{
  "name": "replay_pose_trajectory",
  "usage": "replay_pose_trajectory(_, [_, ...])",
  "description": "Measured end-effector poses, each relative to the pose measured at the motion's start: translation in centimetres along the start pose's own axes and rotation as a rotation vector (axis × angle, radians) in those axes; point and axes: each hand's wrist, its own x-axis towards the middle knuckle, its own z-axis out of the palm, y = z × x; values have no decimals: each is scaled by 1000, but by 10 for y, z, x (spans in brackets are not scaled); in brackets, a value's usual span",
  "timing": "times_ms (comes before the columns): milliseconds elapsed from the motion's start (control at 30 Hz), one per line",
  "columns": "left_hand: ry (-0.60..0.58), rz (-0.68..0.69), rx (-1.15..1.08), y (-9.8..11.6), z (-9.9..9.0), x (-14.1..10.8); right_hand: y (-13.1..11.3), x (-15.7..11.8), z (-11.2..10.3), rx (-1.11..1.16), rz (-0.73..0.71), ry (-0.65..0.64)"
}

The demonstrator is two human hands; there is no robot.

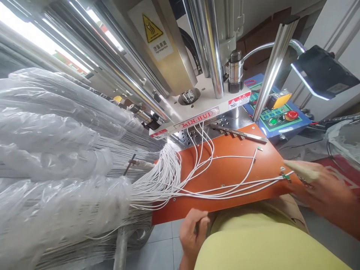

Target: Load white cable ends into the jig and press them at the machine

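At the front edge of the orange board (194, 210), my left hand (194, 228) has its fingers curled in; whatever they may hold is hidden. My right hand (326, 191) is smeared by motion at the board's right end, beside a small green circuit board (286, 176) where white cables (225, 195) end. Its grip cannot be made out. Another small green piece (259, 149) sits on a cable end farther back. Several cables loop from the thick white bundle (168, 168) to the press plate marked MIN-HUI (201, 117).
Plastic-wrapped cable bundles (64, 210) fill the left side. A metal strip (242, 134) lies across the board's back edge. Behind it, at right, is a blue control panel (281, 123) with a red emergency button (291, 115). A black lamp (323, 73) hangs above. The press carries a high-temperature label (153, 30).
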Motion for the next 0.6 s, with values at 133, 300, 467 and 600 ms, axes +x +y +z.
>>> replay_pose_trajectory(133, [-218,399,157,10,29,44,-36,69,33,-56,-370,-221])
replay_pose_trajectory(300, [-314,352,332,8,45,59,-40,93,48,-144,-548,-366])
replay_pose_trajectory(467, [-305,163,333,2,44,59,-36,92,43,-228,-589,-323])
replay_pose_trajectory(600, [-324,157,314,-2,44,59,-26,102,55,-489,-600,-295])
